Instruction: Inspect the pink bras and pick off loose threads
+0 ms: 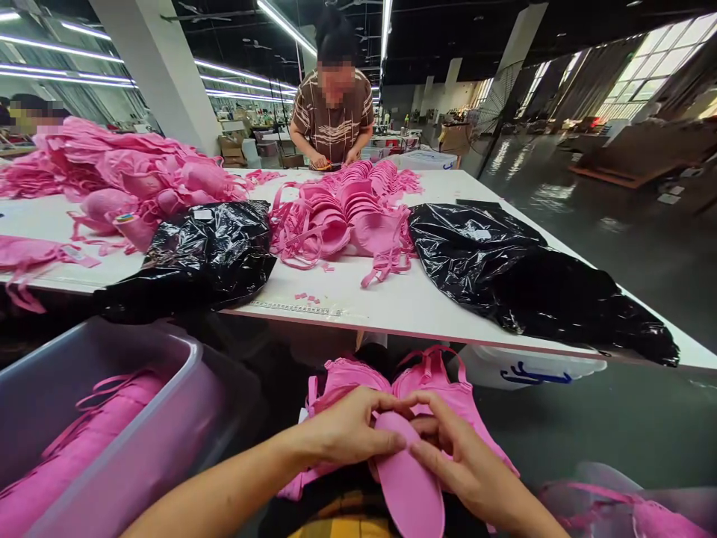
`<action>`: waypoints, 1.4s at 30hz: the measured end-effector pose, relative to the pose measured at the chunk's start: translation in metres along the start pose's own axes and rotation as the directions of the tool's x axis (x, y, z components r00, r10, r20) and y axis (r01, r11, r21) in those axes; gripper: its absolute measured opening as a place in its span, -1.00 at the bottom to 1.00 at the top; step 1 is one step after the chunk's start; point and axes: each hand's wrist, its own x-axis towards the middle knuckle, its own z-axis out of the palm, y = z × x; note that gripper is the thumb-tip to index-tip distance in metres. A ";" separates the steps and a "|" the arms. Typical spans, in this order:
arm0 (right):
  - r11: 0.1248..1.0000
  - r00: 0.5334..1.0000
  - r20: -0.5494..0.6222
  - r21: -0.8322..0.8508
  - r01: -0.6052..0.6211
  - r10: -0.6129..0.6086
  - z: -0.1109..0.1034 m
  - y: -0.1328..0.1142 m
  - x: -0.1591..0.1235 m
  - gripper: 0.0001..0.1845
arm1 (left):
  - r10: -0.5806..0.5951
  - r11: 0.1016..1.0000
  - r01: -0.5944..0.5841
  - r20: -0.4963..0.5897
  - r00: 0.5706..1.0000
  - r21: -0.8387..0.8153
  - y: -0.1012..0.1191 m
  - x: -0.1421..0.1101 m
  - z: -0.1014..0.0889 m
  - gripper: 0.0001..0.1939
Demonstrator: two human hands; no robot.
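My left hand and my right hand both grip a pink oval bra pad in front of my body. Both thumbs press on its upper face, while the other fingers curl behind it, partly out of sight. Spread across my lap behind the pad lies a pink bra, with its straps at the top and its cups partly covered by my hands. The fingertips of the two hands come close together over the bra's middle.
A white table stands ahead, bearing stacked pink bras, a heap of pink bras and black plastic bags. Across it, a person handles something small. A plastic bin with bras stands left; another container sits right.
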 end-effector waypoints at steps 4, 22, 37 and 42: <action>0.982 0.960 -0.253 -0.174 0.077 -0.120 0.003 0.021 -0.025 -0.56 | -0.063 0.962 -0.032 -0.336 0.940 -0.269 -0.010 0.001 0.008 -0.75; 0.940 0.927 -0.277 -0.298 0.166 -0.251 0.009 0.025 -0.044 -0.84 | -0.062 0.983 0.019 -0.230 0.971 -0.185 -0.018 0.012 0.044 -0.72; 0.972 0.808 -0.575 0.234 0.011 0.130 0.032 0.037 -0.033 -0.54 | -0.083 0.951 0.027 -0.171 0.982 -0.308 -0.019 0.014 0.048 -0.59; 0.971 0.801 -0.564 0.225 -0.083 0.199 0.032 0.033 -0.032 -0.55 | 0.075 0.992 -0.040 -0.310 0.948 0.120 -0.027 0.007 0.048 -0.46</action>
